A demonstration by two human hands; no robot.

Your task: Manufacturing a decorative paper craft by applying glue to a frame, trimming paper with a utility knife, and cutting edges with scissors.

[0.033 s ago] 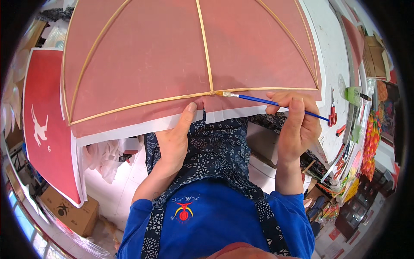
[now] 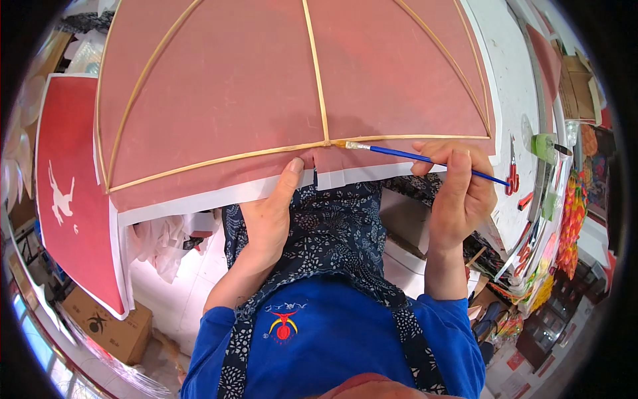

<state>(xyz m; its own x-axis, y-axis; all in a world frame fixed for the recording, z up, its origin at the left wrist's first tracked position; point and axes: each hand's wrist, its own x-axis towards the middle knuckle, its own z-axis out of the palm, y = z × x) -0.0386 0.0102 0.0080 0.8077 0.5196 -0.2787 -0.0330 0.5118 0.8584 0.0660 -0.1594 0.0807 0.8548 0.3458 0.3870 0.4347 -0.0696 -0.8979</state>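
A large pinkish-red sheet (image 2: pixel 219 86) with a white border spreads before me, thin bamboo strips (image 2: pixel 315 66) running across it. My left hand (image 2: pixel 267 216) grips its near edge, thumb on top beside a small slit; the other fingers are hidden beneath. Between the thumb and fingers of my right hand (image 2: pixel 463 196) is a slim blue paintbrush (image 2: pixel 402 153), pointing left. Its yellowish bristles lie at the near strip, just right of where the middle strip meets it.
At the left hangs another red sheet (image 2: pixel 73 193) with a white figure, above a cardboard box (image 2: pixel 109 326). On the white tabletop (image 2: pixel 508 86) at the right lie red-handled scissors (image 2: pixel 512 178), near a green container (image 2: pixel 543 147). My patterned apron (image 2: pixel 312 233) is below the sheet's edge.
The paintbrush and my right hand have shifted very slightly to the right. My left hand and the sheet stay where they were.
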